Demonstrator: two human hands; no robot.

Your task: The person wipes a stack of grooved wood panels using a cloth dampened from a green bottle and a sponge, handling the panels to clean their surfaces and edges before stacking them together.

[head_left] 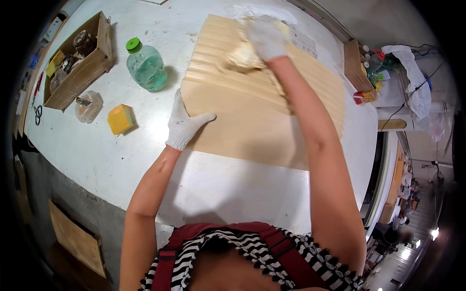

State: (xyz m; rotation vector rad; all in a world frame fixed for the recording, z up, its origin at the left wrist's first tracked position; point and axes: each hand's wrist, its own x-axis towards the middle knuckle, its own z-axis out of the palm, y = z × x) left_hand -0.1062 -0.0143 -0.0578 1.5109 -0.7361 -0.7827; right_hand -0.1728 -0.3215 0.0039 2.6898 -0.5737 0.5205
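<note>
A tan panel [242,131], with ridges across its far half and a flat near half, lies on the white table. My left hand [185,119], in a white knitted glove, rests on the panel's left edge with thumb and fingers spread, holding nothing. At the far side, my gloved right hand [267,39] presses a crumpled cream cloth [245,57] against the ridges. Motion blurs that hand, and its fingers are partly hidden by the cloth.
A green-capped bottle of greenish liquid [146,68], a yellow sponge [120,120] and a small clear container [89,106] stand left of the panel. Beyond them sits a wooden box [80,80] of jars. A cardboard box [356,65] and bottles are at the right.
</note>
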